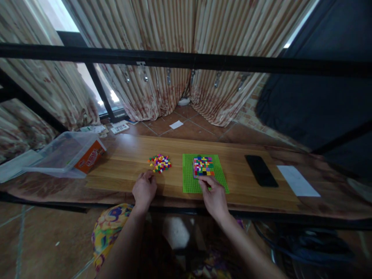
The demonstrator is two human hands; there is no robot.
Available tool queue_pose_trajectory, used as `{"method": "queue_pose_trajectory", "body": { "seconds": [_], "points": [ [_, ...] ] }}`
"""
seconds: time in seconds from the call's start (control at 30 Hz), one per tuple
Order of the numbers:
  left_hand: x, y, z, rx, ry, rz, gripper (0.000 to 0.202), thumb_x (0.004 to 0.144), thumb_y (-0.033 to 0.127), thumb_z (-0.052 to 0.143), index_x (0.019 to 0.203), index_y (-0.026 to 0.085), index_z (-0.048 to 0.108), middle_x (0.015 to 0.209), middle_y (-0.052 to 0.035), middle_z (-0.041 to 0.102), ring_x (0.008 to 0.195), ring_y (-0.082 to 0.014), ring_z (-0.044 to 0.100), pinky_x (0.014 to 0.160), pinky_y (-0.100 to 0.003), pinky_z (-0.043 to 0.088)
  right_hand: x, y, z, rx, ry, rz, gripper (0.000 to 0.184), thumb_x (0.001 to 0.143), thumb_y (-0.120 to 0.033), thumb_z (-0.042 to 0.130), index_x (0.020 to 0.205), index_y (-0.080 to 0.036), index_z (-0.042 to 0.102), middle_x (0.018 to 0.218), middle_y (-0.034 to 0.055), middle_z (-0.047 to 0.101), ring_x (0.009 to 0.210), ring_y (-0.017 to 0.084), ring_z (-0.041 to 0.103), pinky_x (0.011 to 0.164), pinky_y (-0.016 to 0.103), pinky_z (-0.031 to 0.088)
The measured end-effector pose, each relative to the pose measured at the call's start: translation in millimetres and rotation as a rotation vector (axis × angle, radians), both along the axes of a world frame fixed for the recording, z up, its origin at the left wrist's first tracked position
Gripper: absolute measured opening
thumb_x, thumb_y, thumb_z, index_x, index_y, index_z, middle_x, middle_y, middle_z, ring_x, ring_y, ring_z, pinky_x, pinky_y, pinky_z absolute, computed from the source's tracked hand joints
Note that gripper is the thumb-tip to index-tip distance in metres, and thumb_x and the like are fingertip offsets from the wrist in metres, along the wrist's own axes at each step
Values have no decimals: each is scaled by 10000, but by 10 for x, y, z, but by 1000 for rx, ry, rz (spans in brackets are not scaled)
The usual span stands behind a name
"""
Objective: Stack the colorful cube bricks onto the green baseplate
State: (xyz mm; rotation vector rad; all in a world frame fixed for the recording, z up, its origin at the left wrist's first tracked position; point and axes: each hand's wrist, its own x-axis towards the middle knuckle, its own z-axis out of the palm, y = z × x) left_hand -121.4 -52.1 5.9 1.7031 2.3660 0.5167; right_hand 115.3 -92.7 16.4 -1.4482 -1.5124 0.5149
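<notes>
A multicoloured block built of small toy bricks (pixel 204 166) stands on a green studded baseplate (pixel 188 186). My right hand (pixel 214 195) is at the block's front edge, over the baseplate, with thumb and forefinger drawn together. Whether a brick is between those fingertips is too small to tell. To the left, a loose heap of small coloured bricks (pixel 161 163) lies on the wooden board. My left hand (pixel 144 189) rests just in front of this heap, fingers curled and closed in a pinch. What it holds, if anything, is hidden.
On the wooden board (pixel 130 149), a black phone (pixel 260 170) lies to the right, beside a white sheet (pixel 298 180). A clear plastic box (pixel 62 153) with an orange label stands at the left. A dark metal bar (pixel 174 62) crosses beyond the table before curtains.
</notes>
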Motion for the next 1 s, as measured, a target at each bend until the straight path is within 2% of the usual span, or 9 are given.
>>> {"method": "queue_pose_trajectory", "body": {
  "seconds": [0.13,0.3,0.5,0.67,0.83,1.0],
  "points": [
    [6,-4,9,-5,9,11,315,878,282,450,1117,233,650,1087,-76,672,904,-232,655,722,-305,477,185,202,4,17,-16,-101,230,880,-322,503,894,-205,700,930,72,704,833,198,650,752,323,501],
    [1,2,0,-4,3,10,318,878,286,446,1111,229,655,1076,-78,674,900,-235,654,720,-309,478,213,380,-25,33,-97,-132,239,884,-312,495,886,-191,700,901,79,708,802,201,648,739,323,490],
    [-3,11,-14,6,-3,14,322,876,278,451,1122,234,653,1087,-70,676,904,-221,654,736,-297,477,161,392,-73,61,-228,-137,250,900,-271,462,889,-205,702,912,82,715,866,217,640,788,346,482],
    [7,1,2,0,1,14,318,876,279,451,1116,235,655,1087,-72,674,909,-228,656,732,-301,475,155,391,-96,83,-269,-152,257,902,-262,462,882,-210,713,897,86,720,845,221,643,783,352,482],
    [1,6,-14,0,-1,17,320,877,277,449,1120,233,653,1083,-74,672,907,-229,655,728,-305,479,175,405,-115,57,-245,-183,262,895,-290,477,903,-199,723,873,90,723,814,228,646,758,357,486],
    [-8,0,-29,17,-11,8,308,875,272,454,1106,234,655,1090,-70,671,903,-225,654,722,-300,478,204,407,-147,56,-133,-177,247,882,-323,502,911,-202,717,895,76,729,805,217,648,751,345,488]
  ]
}}
